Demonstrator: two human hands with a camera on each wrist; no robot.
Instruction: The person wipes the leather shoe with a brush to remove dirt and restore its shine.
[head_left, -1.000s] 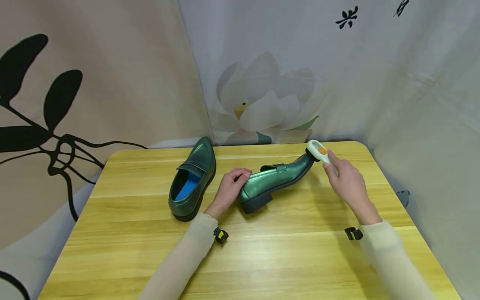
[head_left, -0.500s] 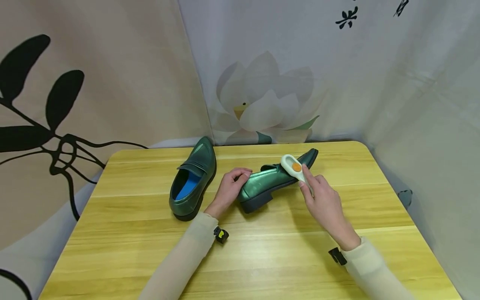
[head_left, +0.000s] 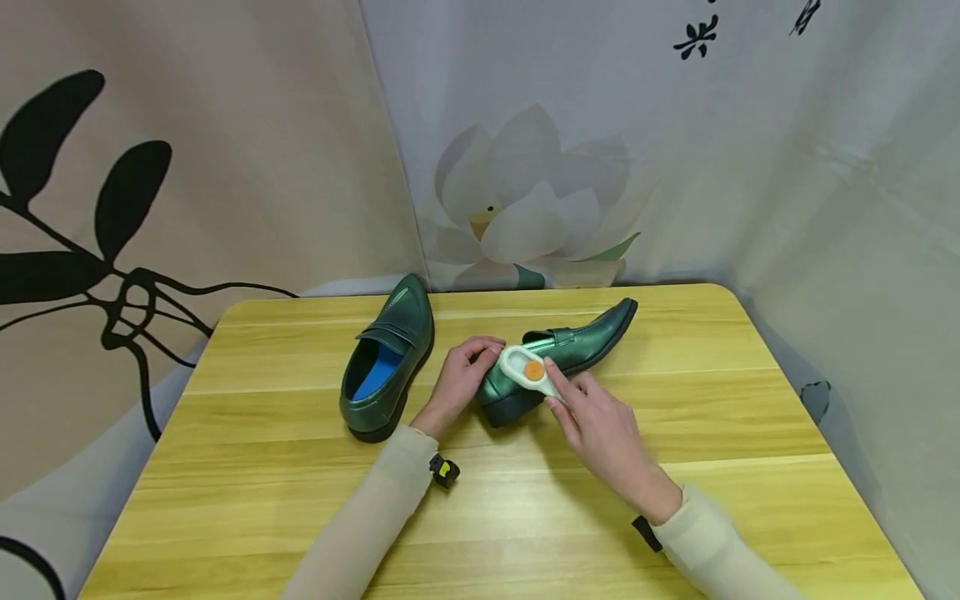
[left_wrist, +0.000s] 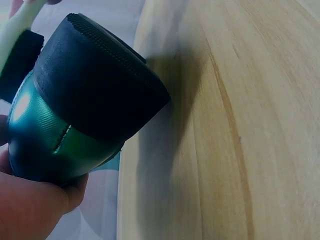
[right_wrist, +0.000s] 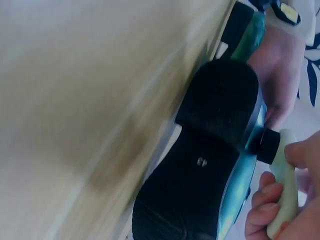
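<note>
My left hand (head_left: 459, 382) grips a shiny green loafer (head_left: 596, 337) by its heel collar, the toe pointing away to the right. In the left wrist view its black heel (left_wrist: 95, 80) is tilted, off the tabletop. The right hand (head_left: 607, 437) holds a white-handled shoe brush (head_left: 514, 362) with an orange oval on it. Its black bristles (right_wrist: 269, 146) meet the side of the loafer near the heel in the right wrist view, where the dark sole (right_wrist: 190, 175) faces the camera.
A second green loafer (head_left: 401, 329) with a blue insole stands upright left of my left hand. Both are on or over a light wooden table (head_left: 510, 517). Patterned curtains (head_left: 570, 125) hang behind the table and at its sides.
My right hand has moved the brush leftward and toward me along the loafer, from the toe to the side near the heel. The left hand and both shoes have stayed in place.
</note>
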